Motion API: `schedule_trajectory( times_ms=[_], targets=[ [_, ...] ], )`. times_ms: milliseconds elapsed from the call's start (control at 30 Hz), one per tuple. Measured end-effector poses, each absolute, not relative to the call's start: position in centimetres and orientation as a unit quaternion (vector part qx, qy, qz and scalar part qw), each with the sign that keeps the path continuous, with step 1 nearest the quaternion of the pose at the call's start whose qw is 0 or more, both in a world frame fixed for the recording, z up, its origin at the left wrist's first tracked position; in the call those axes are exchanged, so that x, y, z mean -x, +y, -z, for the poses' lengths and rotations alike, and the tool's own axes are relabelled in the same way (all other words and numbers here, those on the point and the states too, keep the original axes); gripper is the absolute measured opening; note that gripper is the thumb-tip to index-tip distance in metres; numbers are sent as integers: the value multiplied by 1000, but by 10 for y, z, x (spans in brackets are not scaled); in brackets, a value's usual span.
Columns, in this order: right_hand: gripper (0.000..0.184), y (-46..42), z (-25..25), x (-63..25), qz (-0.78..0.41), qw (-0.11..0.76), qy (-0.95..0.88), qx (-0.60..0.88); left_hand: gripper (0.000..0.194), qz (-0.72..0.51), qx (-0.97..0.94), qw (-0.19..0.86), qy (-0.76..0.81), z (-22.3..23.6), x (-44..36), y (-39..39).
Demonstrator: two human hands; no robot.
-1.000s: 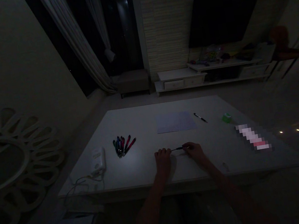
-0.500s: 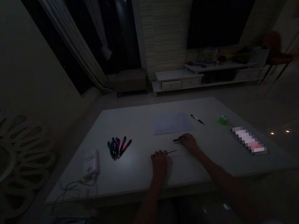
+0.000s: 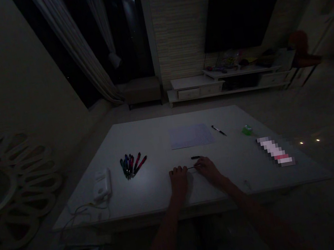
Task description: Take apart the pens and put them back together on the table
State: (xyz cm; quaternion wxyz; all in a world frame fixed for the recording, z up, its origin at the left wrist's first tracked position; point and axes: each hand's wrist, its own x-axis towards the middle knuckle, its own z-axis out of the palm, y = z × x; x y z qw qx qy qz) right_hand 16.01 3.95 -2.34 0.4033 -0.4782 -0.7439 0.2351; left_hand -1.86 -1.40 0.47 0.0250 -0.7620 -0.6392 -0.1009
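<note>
Near the front of the white table (image 3: 153, 195), my left hand (image 3: 178, 176) rests with its fingers closed on the left end of a thin dark rod (image 3: 191, 167), which looks like a pen refill. My right hand (image 3: 208, 167) pinches the other end, so the rod spans the gap between both hands. Just beyond my right fingertips a short black pen part (image 3: 195, 157) lies on the tabletop. Farther back is a sheet of paper (image 3: 191, 136), with a black and white pen (image 3: 219, 131) to its right. The dim light hides fine detail.
Several dark, red and blue pens (image 3: 132, 165) lie bunched at the left. A white power strip (image 3: 102, 184) with cables sits near the left edge. At the right are a green item (image 3: 246, 130) and a pixelated object (image 3: 274, 150).
My right hand has let go of the black pen part, leaving it on the table, and has moved nearer to take the rod's right end. My left hand has stayed in place.
</note>
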Motion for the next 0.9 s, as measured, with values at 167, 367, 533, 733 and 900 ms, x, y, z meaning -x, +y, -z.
schedule_trajectory(
  times_ms=[167,367,533,733,900],
  targets=[
    [14,34,21,-168,-237,399,-738,489,25,98,761,24,-641,-4,19,-14],
    [16,48,23,-194,-185,400,-695,568,26,97,761,35,-641,1,19,-12],
    [19,65,24,-178,-162,375,-707,578,25,93,759,37,-644,-1,18,-12],
    [25,61,28,-178,-170,407,-687,577,25,92,758,35,-645,-3,18,-12],
    [23,34,32,-168,-202,424,-704,533,25,106,769,41,-629,-1,20,-13]
  ],
)
